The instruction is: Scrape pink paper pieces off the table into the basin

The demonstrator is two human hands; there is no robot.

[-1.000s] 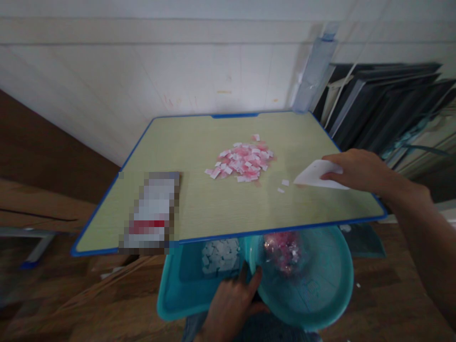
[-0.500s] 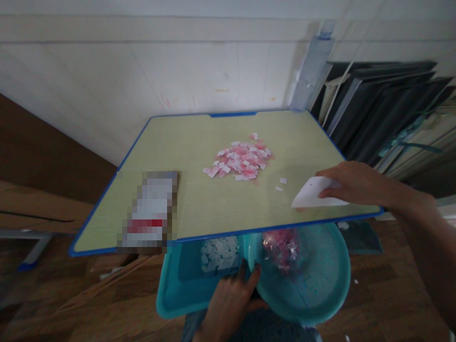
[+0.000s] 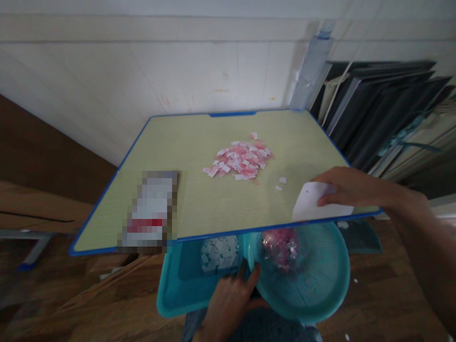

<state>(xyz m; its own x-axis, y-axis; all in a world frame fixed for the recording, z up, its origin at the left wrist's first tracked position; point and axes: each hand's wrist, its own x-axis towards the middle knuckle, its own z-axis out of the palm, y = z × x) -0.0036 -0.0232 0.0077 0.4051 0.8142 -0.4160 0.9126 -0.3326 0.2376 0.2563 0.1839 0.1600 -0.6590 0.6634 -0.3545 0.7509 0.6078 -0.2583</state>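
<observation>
My right hand [image 3: 344, 187] grips a white flat scraper [image 3: 309, 202] with a small hole near one corner, its lower edge at the blue near edge of the pale green board [image 3: 221, 204]. Below the board, my left hand [image 3: 233, 292] sits where two teal tubs meet, its index finger over the rim of the round basin [image 3: 326, 304] and its thumb beneath. A heap of pink and white paper-like bits [image 3: 242, 159] rests mid-board, with two loose white pieces [image 3: 282, 180] nearer the scraper. Clear wrapping with pink contents [image 3: 283, 247] lies in the round basin.
White pieces [image 3: 219, 254] fill part of the rectangular teal tub [image 3: 169, 299]. A pixelated flat object [image 3: 153, 204] lies on the board's left. Behind stand a clear plastic bottle [image 3: 309, 73] and dark panels [image 3: 381, 104] against the white wall [image 3: 178, 71].
My right hand has drawn the scraper slightly down to the board's near edge and stood it more upright. My left hand and the heap are unmoved.
</observation>
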